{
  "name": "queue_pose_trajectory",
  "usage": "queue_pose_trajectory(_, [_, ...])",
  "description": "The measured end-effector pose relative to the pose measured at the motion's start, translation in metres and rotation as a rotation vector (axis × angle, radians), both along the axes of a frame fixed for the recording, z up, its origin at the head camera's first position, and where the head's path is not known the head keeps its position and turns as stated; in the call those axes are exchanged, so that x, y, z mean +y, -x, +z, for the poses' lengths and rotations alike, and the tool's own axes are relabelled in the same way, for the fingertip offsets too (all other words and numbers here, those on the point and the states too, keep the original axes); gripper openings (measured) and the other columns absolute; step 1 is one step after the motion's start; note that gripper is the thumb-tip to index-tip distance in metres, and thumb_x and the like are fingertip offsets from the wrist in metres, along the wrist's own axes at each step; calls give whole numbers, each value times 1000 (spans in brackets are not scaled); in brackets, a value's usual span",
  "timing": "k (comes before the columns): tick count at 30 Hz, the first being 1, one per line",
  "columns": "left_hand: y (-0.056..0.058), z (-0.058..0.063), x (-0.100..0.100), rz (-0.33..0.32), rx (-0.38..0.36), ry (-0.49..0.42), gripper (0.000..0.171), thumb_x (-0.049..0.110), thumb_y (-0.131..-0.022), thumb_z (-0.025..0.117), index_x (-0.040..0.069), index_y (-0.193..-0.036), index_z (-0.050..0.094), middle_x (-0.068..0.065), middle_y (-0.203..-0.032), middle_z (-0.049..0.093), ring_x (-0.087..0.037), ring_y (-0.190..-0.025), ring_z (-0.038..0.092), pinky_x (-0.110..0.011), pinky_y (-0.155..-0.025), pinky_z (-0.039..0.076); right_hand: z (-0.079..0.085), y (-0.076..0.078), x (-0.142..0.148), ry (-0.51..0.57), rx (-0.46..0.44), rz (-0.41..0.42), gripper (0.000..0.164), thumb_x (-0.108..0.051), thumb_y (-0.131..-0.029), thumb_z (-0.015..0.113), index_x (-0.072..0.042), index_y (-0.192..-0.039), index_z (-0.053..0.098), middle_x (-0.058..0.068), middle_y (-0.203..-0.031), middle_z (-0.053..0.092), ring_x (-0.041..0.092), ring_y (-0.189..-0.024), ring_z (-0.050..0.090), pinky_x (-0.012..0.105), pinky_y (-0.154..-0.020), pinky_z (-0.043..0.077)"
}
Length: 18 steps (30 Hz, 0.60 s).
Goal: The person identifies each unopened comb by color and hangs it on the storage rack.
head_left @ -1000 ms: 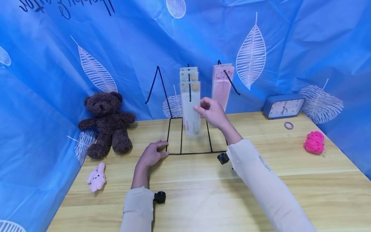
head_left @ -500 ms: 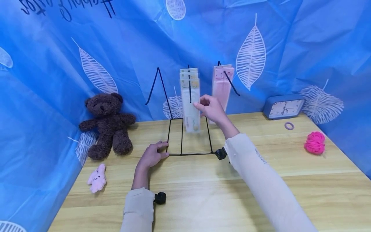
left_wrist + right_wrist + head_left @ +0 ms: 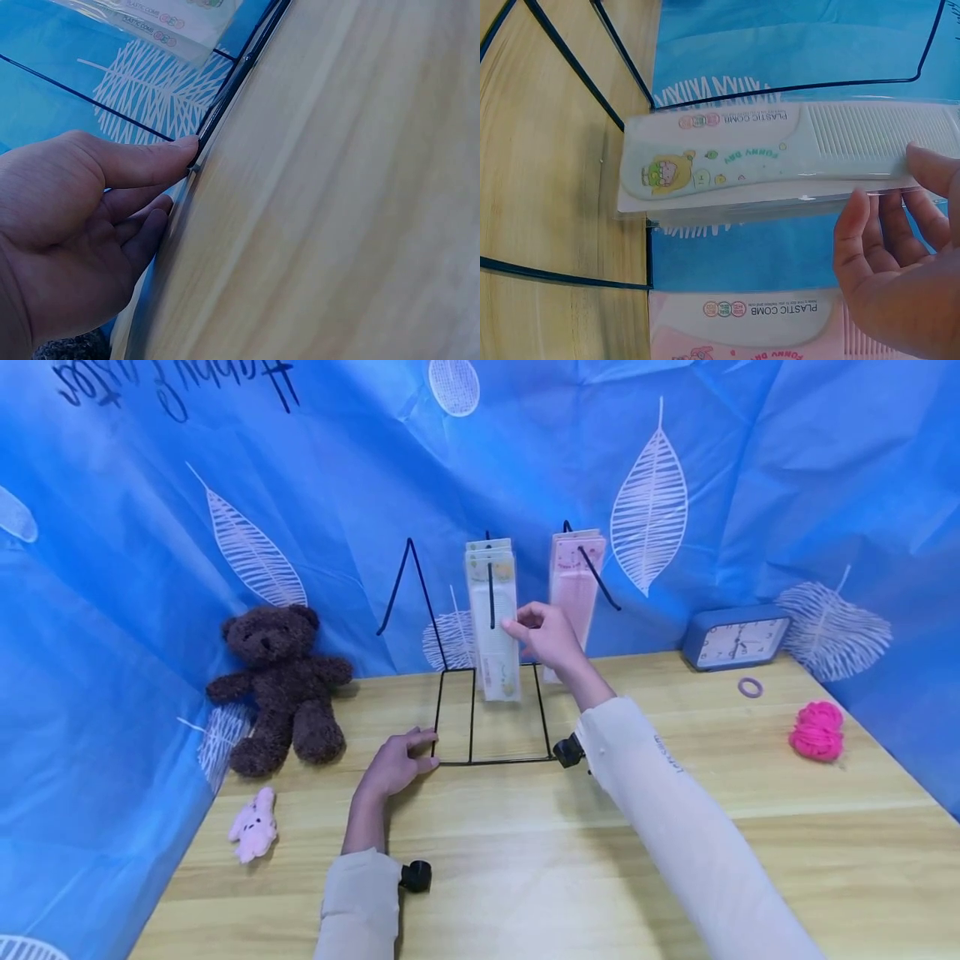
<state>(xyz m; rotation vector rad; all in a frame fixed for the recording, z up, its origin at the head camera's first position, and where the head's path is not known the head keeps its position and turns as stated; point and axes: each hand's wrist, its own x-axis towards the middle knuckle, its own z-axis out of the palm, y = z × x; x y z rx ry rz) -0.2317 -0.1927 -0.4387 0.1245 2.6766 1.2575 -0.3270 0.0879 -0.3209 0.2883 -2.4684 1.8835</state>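
Observation:
A black wire display rack stands on the table, with packaged combs hanging from its hooks. My left hand pinches the front left corner of its base; in the left wrist view the thumb lies on the wire. My right hand grips the right edge of the front green-and-white packaged comb, which hangs from the middle hook. In the right wrist view the thumb lies on the clear pack of that comb, the fingers by its edge. Pink packaged combs hang from the right hook.
A dark brown teddy bear sits at the left, with a small pink plush toy before it. Toward the right are a blue clock, a purple ring and a pink yarn bundle. A blue curtain hangs behind.
The front green-and-white packaged comb has slid back along the middle hook, closer to the packs behind it, and my right hand has moved with it. My left hand stays on the rack's corner.

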Motion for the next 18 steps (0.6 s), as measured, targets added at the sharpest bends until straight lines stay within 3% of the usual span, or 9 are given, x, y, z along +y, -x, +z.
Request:
queue_pose_trajectory(6, [2, -2, 0, -3, 2, -5, 49, 10, -95, 72, 6, -143, 59, -11, -157, 44, -33, -151, 25, -54, -121, 19, -5, -3, 2, 14, 2, -30, 30, -28, -99, 69, -2, -113, 66, 14, -111, 65, 29, -104, 61, 53, -90, 56])
queue_pose_trajectory(10, [4, 1, -4, -18, 22, -20, 51, 13, -97, 70, 5, -145, 56, -13, -156, 45, -35, -149, 30, -53, -120, 22, -11, -7, 5, -49, 13, -40, 25, -23, -100, 68, -1, -111, 66, 14, -107, 65, 31, -100, 62, 50, -87, 57])
queue_pose_trajectory(18, [5, 29, -17, 24, 72, -56, 51, 21, -102, 63, 5, -149, 51, -17, -154, 46, -42, -141, 41, -53, -112, 39, -22, -20, 29, -135, 19, 12, 25, -19, -99, 68, 1, -113, 67, 17, -108, 67, 32, -101, 64, 45, -82, 60])
